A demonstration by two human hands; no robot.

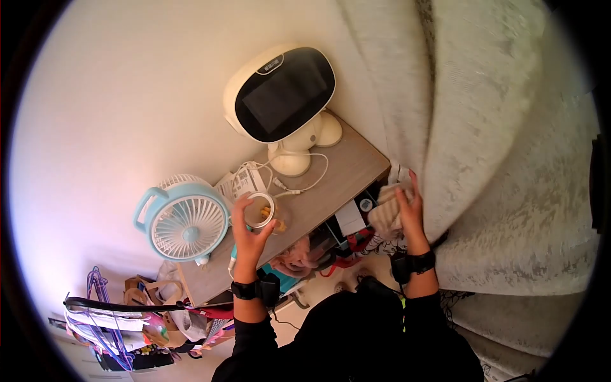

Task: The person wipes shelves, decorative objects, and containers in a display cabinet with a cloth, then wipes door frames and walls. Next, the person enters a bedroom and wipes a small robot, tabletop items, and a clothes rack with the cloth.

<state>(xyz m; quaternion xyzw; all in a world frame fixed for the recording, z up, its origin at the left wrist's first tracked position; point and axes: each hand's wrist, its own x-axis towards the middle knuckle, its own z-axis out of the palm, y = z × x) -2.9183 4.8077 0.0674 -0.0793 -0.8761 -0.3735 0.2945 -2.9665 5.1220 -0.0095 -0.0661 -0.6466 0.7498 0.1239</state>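
My left hand (250,226) is closed around a clear jar (280,216) above the desk. The jar has a pale round rim, and small yellow pieces show inside. My right hand (410,210) grips a beige ribbed cloth (384,213) beside the desk's right end, near the curtain. Part of the cloth is hidden behind my fingers. Left of the jar stands a light blue and white fan (189,229). A white cable (321,170) lies on the desk near the jar.
A cream device with a dark screen (286,95) stands on the grey desk (356,153). Below the desk edge are a white box (350,218) and pinkish fabric (296,258). A grey curtain (484,127) hangs at right. Purple hangers (114,337) and bags are at lower left.
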